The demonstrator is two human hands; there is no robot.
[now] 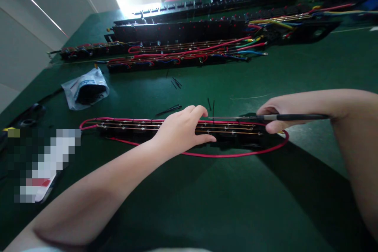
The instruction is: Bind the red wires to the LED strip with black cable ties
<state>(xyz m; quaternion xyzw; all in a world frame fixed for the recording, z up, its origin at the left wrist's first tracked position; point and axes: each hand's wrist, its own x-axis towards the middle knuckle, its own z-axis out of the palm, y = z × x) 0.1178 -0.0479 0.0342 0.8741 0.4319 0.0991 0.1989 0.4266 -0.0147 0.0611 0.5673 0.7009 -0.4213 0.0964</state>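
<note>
A long black socket strip (130,128) with copper bars and a red wire (236,154) looped round it lies across the green table (206,204). My left hand (183,130) rests on the strip's middle, fingers curled over it and holding it down. My right hand (276,116) grips a slim black-handled tool (295,117). Its metal tip (224,118) points left over the strip, near an upright black cable tie (213,107).
Several more wired strips (183,53) lie in rows at the back of the table. A plastic bag (85,88) of black parts sits at the left. Loose black cable ties (169,109) lie above the strip. A blurred-out item (38,165) rests at the left edge.
</note>
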